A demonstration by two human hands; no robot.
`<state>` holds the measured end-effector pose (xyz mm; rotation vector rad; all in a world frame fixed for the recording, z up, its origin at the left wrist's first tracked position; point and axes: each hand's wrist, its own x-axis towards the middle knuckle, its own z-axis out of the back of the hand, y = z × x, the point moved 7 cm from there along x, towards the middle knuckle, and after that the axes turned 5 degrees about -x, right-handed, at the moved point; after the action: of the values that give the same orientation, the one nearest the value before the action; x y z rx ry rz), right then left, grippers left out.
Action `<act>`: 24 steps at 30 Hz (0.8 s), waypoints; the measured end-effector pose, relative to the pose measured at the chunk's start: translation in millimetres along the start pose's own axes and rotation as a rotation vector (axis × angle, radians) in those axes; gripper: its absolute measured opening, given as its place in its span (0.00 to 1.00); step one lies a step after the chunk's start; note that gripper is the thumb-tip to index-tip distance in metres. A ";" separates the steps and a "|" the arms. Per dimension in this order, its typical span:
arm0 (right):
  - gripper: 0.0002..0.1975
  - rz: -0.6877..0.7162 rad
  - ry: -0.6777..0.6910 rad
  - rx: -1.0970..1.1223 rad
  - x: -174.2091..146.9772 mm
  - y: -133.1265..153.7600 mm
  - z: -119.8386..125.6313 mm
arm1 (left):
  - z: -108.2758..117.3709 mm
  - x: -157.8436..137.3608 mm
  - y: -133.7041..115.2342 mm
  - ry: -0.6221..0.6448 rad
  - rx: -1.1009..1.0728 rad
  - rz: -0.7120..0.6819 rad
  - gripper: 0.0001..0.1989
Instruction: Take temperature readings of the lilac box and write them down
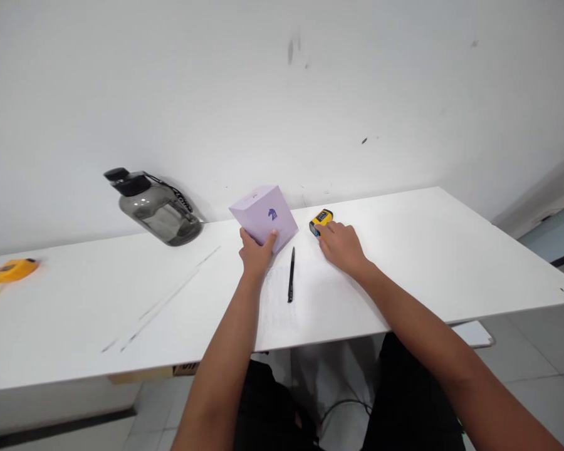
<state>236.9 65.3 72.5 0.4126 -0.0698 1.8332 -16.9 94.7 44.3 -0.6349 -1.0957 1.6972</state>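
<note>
A lilac cardboard box (pixel 264 218) with a dark blue horse-head emblem is tilted near the wall. My left hand (pixel 256 252) grips its lower edge, thumb on the front face and fingers around the side. To the right, my right hand (pixel 343 245) is closed on a small yellow and black laser distance meter (pixel 321 218) at the table surface; my fingers cover its near end. Between my forearms, a black pen (pixel 291 275) lies on a white sheet of paper (pixel 277 313).
A grey see-through water bottle (pixel 162 210) with a black lid stands by the wall (pixel 282 94). An orange tape measure (pixel 14 270) is at the far left of the white table (pixel 89 294). Below the front edge are my legs and a cable (pixel 343 402).
</note>
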 end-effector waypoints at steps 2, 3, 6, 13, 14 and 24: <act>0.21 -0.124 -0.015 -0.037 0.9 -12.7 1.0 | 0.0 0.2 0.0 -0.001 -0.004 -0.007 0.50; 0.22 -0.174 -0.015 -0.050 0.5 -17.6 -0.9 | 0.1 0.3 -0.2 -0.003 -0.005 -0.013 0.49; 0.28 -0.255 -0.008 -0.067 -0.8 -26.4 -11.6 | 0.2 0.1 -0.1 -0.002 0.001 -0.018 0.48; 0.33 -0.325 0.070 -0.093 1.4 -34.0 -29.2 | -0.2 1.8 2.7 0.005 -0.017 -0.011 0.49; 0.33 -0.331 0.084 -0.086 1.5 -33.7 -29.5 | -0.3 2.4 3.1 0.007 -0.019 -0.018 0.49; 0.28 -0.230 -0.002 0.127 3.0 -19.4 -15.3 | -0.2 9.9 13.6 -0.019 -0.088 -0.007 0.50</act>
<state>250.6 77.9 56.0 0.4909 0.0896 1.6146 -26.7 102.3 33.0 -0.6712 -1.1903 1.6594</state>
